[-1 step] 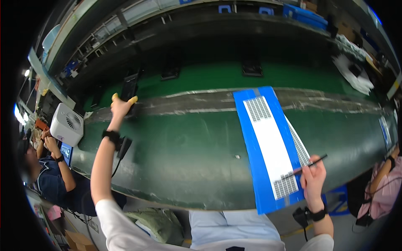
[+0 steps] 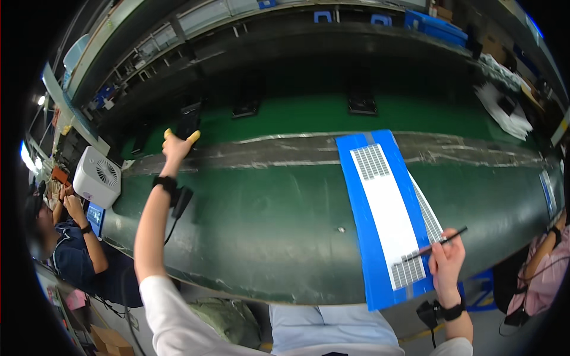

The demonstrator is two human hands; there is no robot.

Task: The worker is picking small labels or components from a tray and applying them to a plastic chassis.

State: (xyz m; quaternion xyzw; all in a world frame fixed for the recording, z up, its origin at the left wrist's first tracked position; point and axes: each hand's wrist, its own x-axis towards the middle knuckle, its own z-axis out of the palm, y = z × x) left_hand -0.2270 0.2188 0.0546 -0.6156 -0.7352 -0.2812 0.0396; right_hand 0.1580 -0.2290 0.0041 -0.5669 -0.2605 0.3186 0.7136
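Observation:
My right hand [image 2: 447,264] grips a slim black tool [image 2: 454,234] shaped like tweezers or a pen; its kind is not clear. The tool's thin tip lies over the small grey labels at the near end of a white label sheet [image 2: 389,207]. That sheet rests on a long blue board [image 2: 363,237], and a second label sheet [image 2: 423,202] pokes out from the board's right side. Far to the left, my left hand [image 2: 177,146] reaches out with yellow-covered fingertips spread. A dark flat device [image 2: 190,118] lies right at those fingertips; whether they touch it is unclear.
More dark devices [image 2: 245,108] [image 2: 362,105] lie along the green strip beyond the ridge. A white fan [image 2: 97,176] stands at left, near a person [image 2: 83,261] at work. White bags [image 2: 503,110] lie at far right; another person's arm [image 2: 543,252] shows at the right edge.
The whole view has shifted slightly. My left hand stays at the near end of the dark device, and the tool in my right hand remains over the labels.

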